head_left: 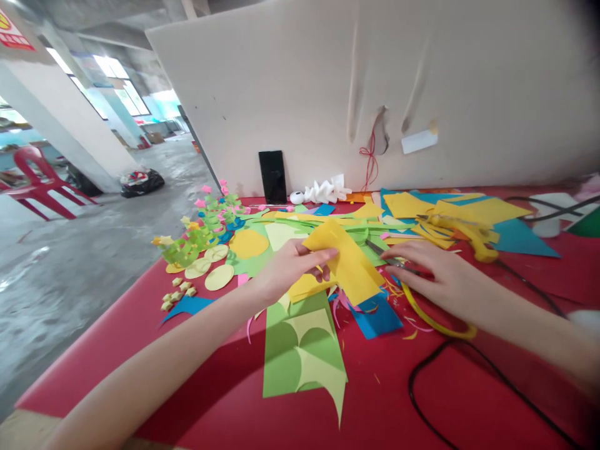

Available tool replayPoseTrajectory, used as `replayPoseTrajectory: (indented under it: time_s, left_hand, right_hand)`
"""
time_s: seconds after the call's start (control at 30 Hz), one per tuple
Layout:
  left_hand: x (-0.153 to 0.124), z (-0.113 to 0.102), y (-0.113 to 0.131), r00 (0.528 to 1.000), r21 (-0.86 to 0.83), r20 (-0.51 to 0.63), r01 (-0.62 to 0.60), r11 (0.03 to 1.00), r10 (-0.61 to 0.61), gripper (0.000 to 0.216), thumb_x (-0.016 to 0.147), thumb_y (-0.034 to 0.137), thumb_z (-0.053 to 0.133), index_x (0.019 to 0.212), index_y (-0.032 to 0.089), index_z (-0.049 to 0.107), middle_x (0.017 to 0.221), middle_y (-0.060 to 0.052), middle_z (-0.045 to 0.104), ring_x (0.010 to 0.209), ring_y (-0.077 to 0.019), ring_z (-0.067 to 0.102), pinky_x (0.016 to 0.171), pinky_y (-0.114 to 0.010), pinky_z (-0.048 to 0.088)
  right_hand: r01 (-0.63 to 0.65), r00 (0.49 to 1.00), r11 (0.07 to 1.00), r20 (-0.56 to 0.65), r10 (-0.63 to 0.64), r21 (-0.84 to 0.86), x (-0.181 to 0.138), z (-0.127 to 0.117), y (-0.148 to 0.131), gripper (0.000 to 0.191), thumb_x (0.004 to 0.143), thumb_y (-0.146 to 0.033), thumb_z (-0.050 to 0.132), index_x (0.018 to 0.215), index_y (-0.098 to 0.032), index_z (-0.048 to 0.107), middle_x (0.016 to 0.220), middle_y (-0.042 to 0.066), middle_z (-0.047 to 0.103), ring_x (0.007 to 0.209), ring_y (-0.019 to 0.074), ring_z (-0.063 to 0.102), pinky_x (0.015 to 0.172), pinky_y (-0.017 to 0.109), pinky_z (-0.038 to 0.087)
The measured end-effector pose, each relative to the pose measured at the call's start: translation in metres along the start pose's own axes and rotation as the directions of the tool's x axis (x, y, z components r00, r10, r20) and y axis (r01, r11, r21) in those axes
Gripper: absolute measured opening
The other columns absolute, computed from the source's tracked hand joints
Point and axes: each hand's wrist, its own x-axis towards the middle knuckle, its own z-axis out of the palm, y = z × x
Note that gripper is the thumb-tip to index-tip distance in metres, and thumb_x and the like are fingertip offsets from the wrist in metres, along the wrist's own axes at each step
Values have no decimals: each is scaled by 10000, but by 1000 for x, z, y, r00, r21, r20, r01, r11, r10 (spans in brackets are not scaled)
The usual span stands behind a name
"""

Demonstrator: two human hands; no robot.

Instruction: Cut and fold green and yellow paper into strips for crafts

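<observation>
My left hand (300,265) pinches a sheet of yellow paper (351,265) by its left edge, holding it tilted above the table. My right hand (429,265) is closed around a pair of scissors (398,265) near the pivot. Their dark blades point up and left, close to the sheet's right edge, and a yellow handle loop (435,320) hangs below the hand. Under the yellow sheet lie green paper with pale cut-outs (284,356), a blue paper piece (377,317) and thin paper shreds.
Pale paper discs (219,277), small folded stars (178,294) and colourful star sprigs (206,231) occupy the red table's (210,400) left side. A yellow glue gun (469,231) rests on paper at right. A black cord (422,400) crosses the front; a phone (272,177) leans against the back panel.
</observation>
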Motion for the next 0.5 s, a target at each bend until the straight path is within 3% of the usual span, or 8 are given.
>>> replayPoseTrajectory:
  time_s: [0.07, 0.2, 0.33, 0.43, 0.5]
  left_hand:
    - [-2, 1, 0, 1000, 87, 11, 23, 996, -24, 235, 720, 348, 641, 648, 124, 647, 570, -9, 601, 527, -99, 522, 579, -249, 409]
    - [-3, 1, 1, 998, 411, 41, 35, 911, -57, 359, 744, 450, 583, 588, 130, 632, 581, -48, 643, 580, -139, 589, 624, -249, 438]
    - [2, -8, -2, 998, 649, 6, -54, 759, 65, 306, 793, 382, 520, 978, 155, 605, 779, -63, 669, 627, -179, 631, 626, -286, 475]
    - [5, -15, -7, 977, 740, -96, -56, 670, 189, 451, 766, 329, 555, 1188, 180, 495, 1093, -129, 599, 949, -282, 584, 849, -424, 412]
    - [7, -17, -9, 956, 766, -115, -87, 636, 269, 451, 764, 320, 562, 1188, 182, 495, 1293, -131, 457, 1218, -322, 366, 1014, -480, 232]
  right_hand:
    - [29, 999, 988, 38, -35, 151, 1, 2, -14, 348, 874, -443, 372, 1041, -222, 583, 1084, 28, 614, 1016, 178, 547, 837, 263, 440]
    - [4, 1000, 951, 10, -8, 310, 0, 12, -22, 349, 826, -466, 439, 875, -183, 639, 831, 41, 671, 751, 180, 610, 635, 252, 471]
    - [-38, 995, 935, -75, 68, 352, 1, 14, -16, 208, 782, -344, 509, 756, -170, 618, 735, 38, 651, 664, 179, 572, 605, 276, 422]
    - [-62, 985, 912, -123, 121, 406, 2, 12, -14, 182, 758, -335, 532, 714, -167, 585, 675, 26, 610, 606, 164, 534, 587, 281, 398]
    - [-71, 984, 875, -112, 142, 480, 2, 11, -17, 205, 758, -368, 537, 715, -170, 571, 644, 11, 581, 563, 142, 515, 568, 269, 399]
